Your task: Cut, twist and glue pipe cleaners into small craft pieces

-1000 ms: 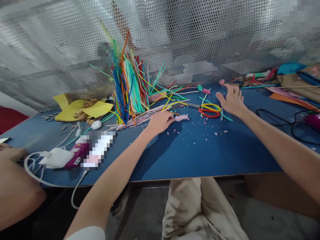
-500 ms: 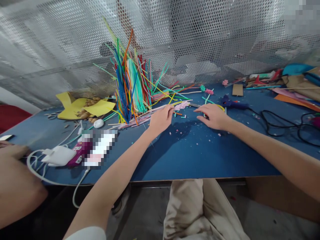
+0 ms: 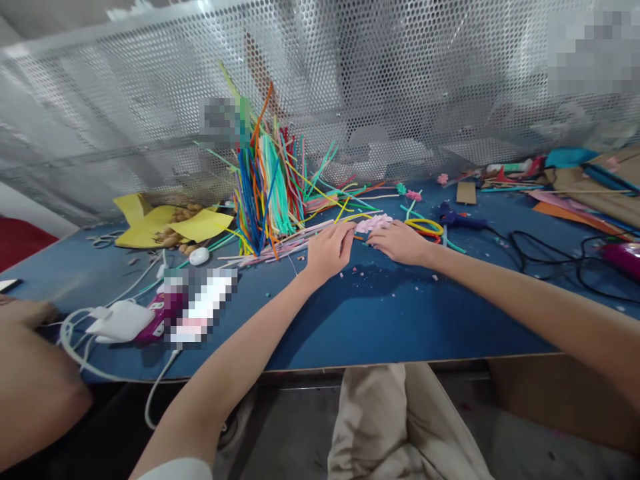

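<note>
A pale pink, fluffy pipe-cleaner piece (image 3: 374, 223) with a row of bumpy tufts lies between my two hands, low over the table. My left hand (image 3: 327, 253) is closed in a pinch at its left end. From the other side, the bent fingers of my right hand (image 3: 403, 243) are on its right end and partly cover it. Loose pink pipe cleaners (image 3: 285, 250) run along the table to the left of my left hand. Beyond my right wrist lie yellow pipe-cleaner loops (image 3: 424, 227) and a dark blue glue gun (image 3: 460, 219).
A tall bunch of coloured pipe cleaners (image 3: 267, 193) stands against the perforated metal panel (image 3: 400, 87). To the left are yellow sheets (image 3: 145, 223), a white charger (image 3: 123, 320) with cables and a phone (image 3: 205, 307). Another person's arm (image 3: 35, 387) rests at far left. A black cord (image 3: 537, 257) curls at right.
My right hand has moved left, from beside the pale pink piece onto its right end. My left hand keeps its pinch. The view has shifted slightly.
</note>
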Tool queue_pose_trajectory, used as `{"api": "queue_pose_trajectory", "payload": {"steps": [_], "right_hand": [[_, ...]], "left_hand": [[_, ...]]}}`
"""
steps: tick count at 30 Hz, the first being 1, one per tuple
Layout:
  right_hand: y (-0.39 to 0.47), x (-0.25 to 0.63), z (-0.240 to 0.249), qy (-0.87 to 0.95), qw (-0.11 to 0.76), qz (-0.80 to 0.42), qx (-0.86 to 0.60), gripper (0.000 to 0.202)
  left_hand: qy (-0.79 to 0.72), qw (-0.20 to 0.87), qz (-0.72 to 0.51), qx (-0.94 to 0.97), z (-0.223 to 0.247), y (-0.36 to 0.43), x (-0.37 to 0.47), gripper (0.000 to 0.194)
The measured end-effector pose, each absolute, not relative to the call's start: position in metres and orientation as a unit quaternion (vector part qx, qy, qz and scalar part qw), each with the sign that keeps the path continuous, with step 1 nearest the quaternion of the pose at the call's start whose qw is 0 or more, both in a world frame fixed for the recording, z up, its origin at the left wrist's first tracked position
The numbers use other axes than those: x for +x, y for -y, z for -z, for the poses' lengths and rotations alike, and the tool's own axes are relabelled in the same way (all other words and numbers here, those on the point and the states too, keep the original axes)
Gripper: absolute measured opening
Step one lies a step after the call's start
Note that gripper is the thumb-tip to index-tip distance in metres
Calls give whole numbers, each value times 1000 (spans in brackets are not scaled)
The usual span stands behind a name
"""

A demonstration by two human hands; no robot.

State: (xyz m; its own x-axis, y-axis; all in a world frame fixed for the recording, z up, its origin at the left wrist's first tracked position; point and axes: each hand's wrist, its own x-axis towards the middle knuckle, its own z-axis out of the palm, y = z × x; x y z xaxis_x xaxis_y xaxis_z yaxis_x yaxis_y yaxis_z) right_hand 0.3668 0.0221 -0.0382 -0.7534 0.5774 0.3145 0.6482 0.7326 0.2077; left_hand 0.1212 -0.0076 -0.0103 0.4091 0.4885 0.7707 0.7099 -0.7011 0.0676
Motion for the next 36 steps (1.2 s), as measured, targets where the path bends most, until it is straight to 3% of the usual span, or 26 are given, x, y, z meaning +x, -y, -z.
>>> {"api": "queue_pose_trajectory", "payload": {"steps": [5,10,18,24,36], "right_hand": [[-32,364,33,918,103,153,-351,20],[-35,378,33,928,103,115,-340,22],[-25,425,20,928,216,-9,-304,30],[-11,463,-10,850,337,28,-404,32],[-15,479,-2,824,343,-1,-451,27]], "left_hand": [[367,129,400,-830,9,9,120,35],[410,97,363,-831,7,9,119,40],[444,66,322,-834,11,3,119,40],[425,70,322,-843,13,2,119,40],[467,118,291,-827,3,-1,112,47]]}}
